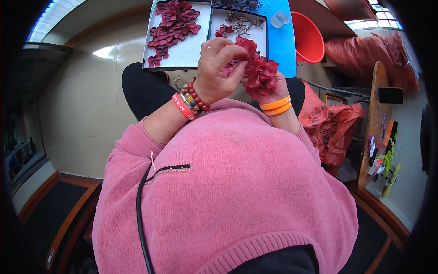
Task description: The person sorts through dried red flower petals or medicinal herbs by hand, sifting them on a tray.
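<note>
A bunch of dark red artificial flowers (262, 75) rests in my right hand (277, 89), whose fingers are mostly hidden behind the petals. My left hand (220, 68) reaches across to the bunch, thumb and forefinger pinched at its left side. Pinkish petals (230, 67) show between those fingers. Just beyond my hands, a white tray (180, 50) holds loose red flower petals (171, 32). Beside it stands a second tray (219, 19) with brownish stem pieces (242, 23) and a few red petals (224, 30).
Both trays stand on a blue table (280, 45), along with a clear plastic cup (279, 19) and a heap of small dark pieces (237, 4). A red bucket (306, 39) is to its right. Red plastic bags (331, 128) lie at my right, near a wooden board (372, 128).
</note>
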{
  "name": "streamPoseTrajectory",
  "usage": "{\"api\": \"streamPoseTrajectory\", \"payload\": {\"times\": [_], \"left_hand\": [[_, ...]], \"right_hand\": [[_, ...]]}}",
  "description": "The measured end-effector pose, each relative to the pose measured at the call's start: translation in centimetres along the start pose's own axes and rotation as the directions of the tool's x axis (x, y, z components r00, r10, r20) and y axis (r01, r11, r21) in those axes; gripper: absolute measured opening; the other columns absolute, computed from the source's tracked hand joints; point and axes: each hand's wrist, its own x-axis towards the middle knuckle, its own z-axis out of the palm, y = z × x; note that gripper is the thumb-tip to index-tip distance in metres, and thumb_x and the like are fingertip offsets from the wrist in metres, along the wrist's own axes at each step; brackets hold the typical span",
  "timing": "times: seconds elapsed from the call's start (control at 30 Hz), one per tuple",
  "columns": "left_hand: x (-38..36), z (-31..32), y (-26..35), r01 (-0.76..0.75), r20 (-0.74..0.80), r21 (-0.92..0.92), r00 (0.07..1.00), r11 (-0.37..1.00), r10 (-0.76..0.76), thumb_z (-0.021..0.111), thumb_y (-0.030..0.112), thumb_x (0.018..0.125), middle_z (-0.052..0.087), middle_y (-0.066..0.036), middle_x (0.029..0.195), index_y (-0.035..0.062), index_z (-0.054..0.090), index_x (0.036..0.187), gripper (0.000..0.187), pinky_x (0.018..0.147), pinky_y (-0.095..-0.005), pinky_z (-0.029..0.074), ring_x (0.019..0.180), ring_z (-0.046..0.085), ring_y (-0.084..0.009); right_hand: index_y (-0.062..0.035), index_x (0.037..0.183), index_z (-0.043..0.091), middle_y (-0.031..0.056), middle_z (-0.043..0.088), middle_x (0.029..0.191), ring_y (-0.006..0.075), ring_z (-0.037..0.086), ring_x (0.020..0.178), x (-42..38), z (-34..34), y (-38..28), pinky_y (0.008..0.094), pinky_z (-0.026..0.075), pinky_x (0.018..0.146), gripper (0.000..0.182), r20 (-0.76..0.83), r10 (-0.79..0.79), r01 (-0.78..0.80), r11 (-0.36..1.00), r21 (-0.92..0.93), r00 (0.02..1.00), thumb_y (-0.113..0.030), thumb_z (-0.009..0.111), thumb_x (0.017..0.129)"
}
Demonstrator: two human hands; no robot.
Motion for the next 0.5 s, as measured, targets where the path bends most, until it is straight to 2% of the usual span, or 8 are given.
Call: {"api": "streamPoseTrajectory", "payload": {"times": [0.1, 0.2, 0.3, 0.33, 0.4, 0.43, 0.5], "left_hand": [[0.4, -0.4, 0.6, -0.054, 0.011, 0.071, 0.998, 0.996, 0.054, 0.069, 0.0, 0.069, 0.056, -0.007, 0.091, 0.0077, 0.064, 0.092, 0.024, 0.075, -0.0307, 0.041, 0.084, 0.051, -0.0223], [0.5, -0.1, 0.1, -0.128, 0.012, 0.172, 0.992, 0.977, 0.127, 0.071, 0.007, 0.068, 0.055, -0.005, 0.089, 0.0107, 0.063, 0.089, 0.023, 0.08, -0.036, 0.036, 0.082, 0.052, -0.0219], [0.4, 0.2, -0.7, -0.153, 0.005, 0.221, 0.988, 0.963, 0.156, 0.07, 0.009, 0.068, 0.055, -0.004, 0.09, 0.0113, 0.063, 0.085, 0.018, 0.081, -0.038, 0.034, 0.08, 0.053, -0.0214], [0.5, 0.2, -0.7, -0.152, 0.003, 0.228, 0.988, 0.962, 0.156, 0.069, 0.009, 0.068, 0.055, -0.003, 0.091, 0.0109, 0.063, 0.083, 0.016, 0.081, -0.0379, 0.034, 0.08, 0.053, -0.0213], [0.5, 0.3, -0.5, -0.038, 0.023, 0.125, 0.999, 0.991, 0.035, 0.066, 0.003, 0.072, 0.055, -0.005, 0.088, 0.0076, 0.062, 0.084, 0.013, 0.077, -0.0328, 0.04, 0.081, 0.052, -0.0217], [0.6, 0.4, -0.5, 0.022, 0.039, 0.075, 0.999, 0.997, -0.025, 0.065, 0.001, 0.074, 0.056, -0.006, 0.087, 0.006, 0.062, 0.084, 0.011, 0.075, -0.0303, 0.042, 0.081, 0.052, -0.0218], [0.4, 0.5, -1.3, 0.298, 0.142, -0.028, 0.946, 0.954, -0.291, 0.062, 0.001, 0.077, 0.056, -0.006, 0.082, 0.0052, 0.06, 0.082, 0.007, 0.074, -0.0301, 0.043, 0.076, 0.053, -0.0207]], "right_hand": [[-0.0056, 0.109, 0.056, 0.0079, 0.061, 0.097, 0.0182, 0.053, 0.074, 0.0, -0.2, 0.2, 0.0311, 0.044, 0.067, 0.027, 0.024, -0.016, 0.018, 0.999, -0.051, 1.0, -0.019, 0.05, 0.086], [-0.0041, 0.114, 0.055, 0.0115, 0.063, 0.102, 0.0238, 0.061, 0.086, 0.6, -1.6, 0.1, 0.0366, 0.049, 0.077, 0.035, 0.154, 0.025, -0.018, 0.999, -0.045, 0.988, -0.025, 0.048, 0.087], [-0.0038, 0.114, 0.054, 0.0121, 0.062, 0.1, 0.0239, 0.061, 0.085, 0.7, -1.9, -0.1, 0.0347, 0.049, 0.073, 0.036, 0.293, 0.152, -0.155, 0.988, -0.013, 0.944, -0.026, 0.048, 0.087], [-0.0033, 0.113, 0.055, 0.0119, 0.062, 0.099, 0.0228, 0.061, 0.085, 0.5, -1.5, 0.0, 0.0335, 0.05, 0.072, 0.034, 0.227, 0.135, -0.13, 0.991, -0.037, 0.964, -0.025, 0.048, 0.087], [-0.0023, 0.109, 0.056, 0.0116, 0.062, 0.097, 0.0205, 0.061, 0.083, 0.0, -0.4, 0.4, 0.0311, 0.05, 0.071, 0.03, 0.094, 0.092, -0.084, 0.993, -0.087, 0.991, -0.022, 0.048, 0.088], [-0.0017, 0.106, 0.057, 0.0106, 0.063, 0.095, 0.0187, 0.061, 0.082, 0.2, -0.2, 0.7, 0.0295, 0.05, 0.07, 0.027, 0.055, 0.013, -0.003, 0.981, -0.194, 0.998, -0.019, 0.049, 0.088], [-0.0004, 0.101, 0.058, 0.0086, 0.063, 0.092, 0.0152, 0.061, 0.08, 0.6, 0.1, 0.9, 0.0262, 0.05, 0.069, 0.02, -0.002, -0.154, 0.14, 0.903, -0.406, 0.988, -0.014, 0.052, 0.088]]}}
